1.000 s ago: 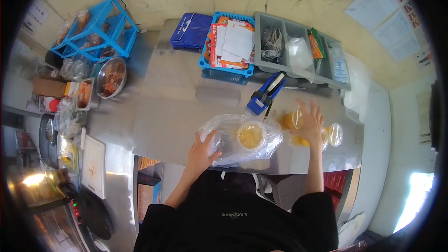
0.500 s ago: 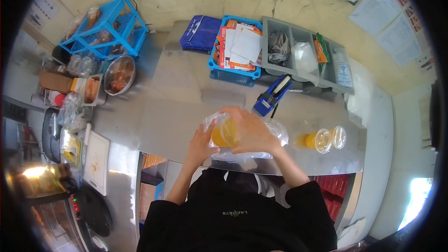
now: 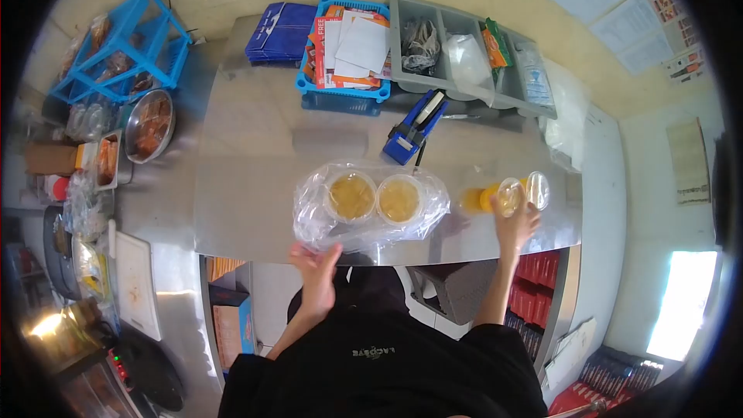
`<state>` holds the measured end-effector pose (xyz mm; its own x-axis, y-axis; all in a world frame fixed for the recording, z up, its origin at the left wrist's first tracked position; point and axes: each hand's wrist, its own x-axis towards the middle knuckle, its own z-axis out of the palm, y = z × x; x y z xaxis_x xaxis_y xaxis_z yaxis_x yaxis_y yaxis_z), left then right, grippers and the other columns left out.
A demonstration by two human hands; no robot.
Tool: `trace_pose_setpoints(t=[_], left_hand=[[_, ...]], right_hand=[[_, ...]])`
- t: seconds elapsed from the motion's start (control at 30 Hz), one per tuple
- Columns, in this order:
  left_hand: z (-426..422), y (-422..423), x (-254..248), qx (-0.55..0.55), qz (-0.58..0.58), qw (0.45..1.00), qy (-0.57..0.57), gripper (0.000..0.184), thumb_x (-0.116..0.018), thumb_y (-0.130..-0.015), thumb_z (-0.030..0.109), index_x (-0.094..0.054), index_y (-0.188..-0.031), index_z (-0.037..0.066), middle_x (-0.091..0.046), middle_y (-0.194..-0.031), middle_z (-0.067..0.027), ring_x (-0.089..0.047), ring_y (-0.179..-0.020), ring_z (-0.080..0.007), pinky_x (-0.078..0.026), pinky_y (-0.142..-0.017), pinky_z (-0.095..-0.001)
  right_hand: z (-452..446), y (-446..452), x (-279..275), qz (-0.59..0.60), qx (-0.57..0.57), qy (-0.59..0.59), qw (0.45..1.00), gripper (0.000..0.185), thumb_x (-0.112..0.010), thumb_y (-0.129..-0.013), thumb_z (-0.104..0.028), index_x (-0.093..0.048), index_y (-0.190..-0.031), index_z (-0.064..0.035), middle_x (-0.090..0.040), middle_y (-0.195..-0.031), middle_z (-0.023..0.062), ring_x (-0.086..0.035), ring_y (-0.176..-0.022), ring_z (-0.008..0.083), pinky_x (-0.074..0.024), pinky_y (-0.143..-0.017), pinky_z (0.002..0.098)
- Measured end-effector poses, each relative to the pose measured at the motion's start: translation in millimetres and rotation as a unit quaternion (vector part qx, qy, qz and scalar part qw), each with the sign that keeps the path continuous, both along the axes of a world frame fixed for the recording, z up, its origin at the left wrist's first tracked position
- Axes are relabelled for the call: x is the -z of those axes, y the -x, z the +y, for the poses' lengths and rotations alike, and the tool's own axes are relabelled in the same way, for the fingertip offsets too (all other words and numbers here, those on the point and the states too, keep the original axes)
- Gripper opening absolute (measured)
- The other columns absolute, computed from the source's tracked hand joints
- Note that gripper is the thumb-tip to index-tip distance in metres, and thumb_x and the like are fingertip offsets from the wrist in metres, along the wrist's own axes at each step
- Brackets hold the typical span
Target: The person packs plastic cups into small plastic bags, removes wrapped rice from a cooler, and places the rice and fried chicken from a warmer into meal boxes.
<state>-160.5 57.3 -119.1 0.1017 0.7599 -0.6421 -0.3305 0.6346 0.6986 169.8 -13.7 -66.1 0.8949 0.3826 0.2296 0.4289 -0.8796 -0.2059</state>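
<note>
Left hand [image 3: 316,271]: half-open, thumb apart from the fingers, at the near edge of a clear plastic bag [image 3: 309,224]; whether the film is pinched, cannot tell. Placing suggests a steadying of the loose edge. Right hand [image 3: 517,226]: closed about the side of the left cup [image 3: 508,198], orange contents, clear lid; low side grip, presumably chosen to spare the lid and hold the cup upright. Right cup [image 3: 536,190]: same kind, just beside it to the right, within easy reach of that hand. Two round tubs, yellowish contents: left tub [image 3: 350,196] and right tub [image 3: 399,200], side by side on or in the bag, cannot tell which; beyond the left hand, the right tub further to its right, both well left of the right hand. Flat bases down, likely to guard against spills. All on a metal tabletop [image 3: 255,186]. White cutting board [image 3: 135,286]: far left side. Blue tape dispenser [image 3: 414,130]: beyond the tubs, handy to either hand. Farther, in a row: blue packets [image 3: 279,31], stacked; blue basket [image 3: 340,92], holding leaflets upright and flat; grey divided bin [image 3: 422,87], its compartments separating bags and packets.
</note>
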Motion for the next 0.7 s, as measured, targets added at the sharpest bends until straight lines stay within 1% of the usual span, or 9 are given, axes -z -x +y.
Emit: trace_pose_setpoints(t=[0.03,0.1,0.3,0.37,0.4,0.5,0.53,0.63,0.7], left_hand=[[-3.0,-14.2,-19.0,0.005,-0.009,0.994,0.111,0.075,-0.077,-0.073,0.024,-0.019,-0.122,0.023,-0.036,-0.110,-0.0016,-0.039,-0.100,-0.0149,-0.037,-0.077,-0.0424],[2.7,-30.8,-13.7,0.004,-0.112,0.962,0.248,0.072,-0.075,-0.075,0.022,-0.019,-0.121,0.028,-0.035,-0.112,-0.0010,-0.044,-0.100,-0.0193,-0.042,-0.079,-0.0423],[-6.2,-50.0,5.8,-0.145,-0.078,0.967,0.193,0.075,-0.077,-0.072,0.016,-0.019,-0.119,0.025,-0.036,-0.107,-0.0029,-0.048,-0.095,-0.0206,-0.044,-0.079,-0.0372],[-15.3,-42.0,10.9,-0.129,-0.076,0.965,0.216,0.073,-0.079,-0.071,0.016,-0.023,-0.117,0.024,-0.040,-0.104,-0.0031,-0.050,-0.090,-0.0203,-0.044,-0.079,-0.0364],[-15.3,-38.7,23.5,-0.103,-0.105,0.949,0.278,0.061,-0.077,-0.074,0.018,-0.030,-0.113,0.021,-0.046,-0.096,-0.0024,-0.053,-0.082,-0.0189,-0.045,-0.075,-0.0339],[-12.2,-51.5,39.0,-0.095,-0.095,0.951,0.279,0.060,-0.074,-0.077,0.021,-0.029,-0.116,0.018,-0.051,-0.092,-0.0018,-0.055,-0.077,-0.0149,-0.046,-0.073,-0.0317],[-18.8,-49.2,69.6,-0.065,-0.120,0.965,0.225,0.048,-0.070,-0.080,0.019,-0.033,-0.111,0.013,-0.052,-0.096,-0.0036,-0.057,-0.081,-0.0161,-0.048,-0.073,-0.0332],[-39.5,-30.6,44.4,0.037,-0.104,0.976,0.188,0.042,-0.066,-0.083,0.016,-0.034,-0.110,0.009,-0.053,-0.099,-0.0064,-0.059,-0.084,-0.0175,-0.050,-0.073,-0.0339],[-46.3,-15.9,34.8,0.091,-0.067,0.971,0.211,0.043,-0.063,-0.083,0.013,-0.032,-0.112,0.008,-0.053,-0.098,-0.0078,-0.060,-0.083,-0.0175,-0.050,-0.071,-0.0319]], right_hand=[[-3.9,-0.8,22.3,-0.026,-0.027,0.012,0.999,0.062,-0.073,-0.068,-0.042,-0.049,-0.119,-0.0160,-0.040,-0.124,0.0208,-0.038,-0.113,0.0396,-0.0345,-0.090,0.0530],[-0.4,0.7,38.1,-0.048,-0.059,0.017,0.997,0.060,-0.072,-0.068,-0.046,-0.050,-0.116,-0.0169,-0.036,-0.125,0.0222,-0.035,-0.114,0.0416,-0.0338,-0.090,0.0550],[3.1,-4.0,27.6,-0.008,-0.102,-0.036,0.994,0.048,-0.074,-0.064,-0.030,-0.050,-0.101,-0.0117,-0.043,-0.113,0.0194,-0.042,-0.106,0.0400,-0.0370,-0.089,0.0492],[-6.0,10.0,0.8,0.052,-0.106,-0.066,0.991,0.042,-0.073,-0.062,-0.021,-0.048,-0.094,-0.0098,-0.046,-0.105,0.0170,-0.047,-0.103,0.0369,-0.0388,-0.089,0.0444],[-8.5,21.8,-19.8,0.048,-0.113,-0.066,0.990,0.042,-0.073,-0.062,-0.021,-0.048,-0.094,-0.0098,-0.046,-0.105,0.0170,-0.047,-0.103,0.0369,-0.0388,-0.089,0.0444],[-18.1,76.8,-73.8,0.155,-0.240,-0.128,0.950,0.042,-0.074,-0.059,-0.015,-0.049,-0.093,-0.0087,-0.049,-0.106,0.0166,-0.051,-0.101,0.0351,-0.0428,-0.085,0.0433],[-15.7,89.5,-82.1,0.217,-0.289,-0.166,0.918,0.043,-0.075,-0.057,-0.013,-0.050,-0.092,-0.0085,-0.050,-0.109,0.0169,-0.051,-0.101,0.0355,-0.0442,-0.083,0.0436],[-2.9,125.7,-76.0,0.264,-0.428,-0.163,0.849,0.052,-0.079,-0.053,-0.014,-0.053,-0.098,-0.0083,-0.049,-0.118,0.0181,-0.052,-0.107,0.0355,-0.0468,-0.084,0.0432],[16.0,156.5,-61.6,0.323,-0.441,-0.157,0.823,0.050,-0.079,-0.053,-0.013,-0.055,-0.096,-0.0091,-0.048,-0.119,0.0175,-0.050,-0.107,0.0365,-0.0452,-0.085,0.0442]])
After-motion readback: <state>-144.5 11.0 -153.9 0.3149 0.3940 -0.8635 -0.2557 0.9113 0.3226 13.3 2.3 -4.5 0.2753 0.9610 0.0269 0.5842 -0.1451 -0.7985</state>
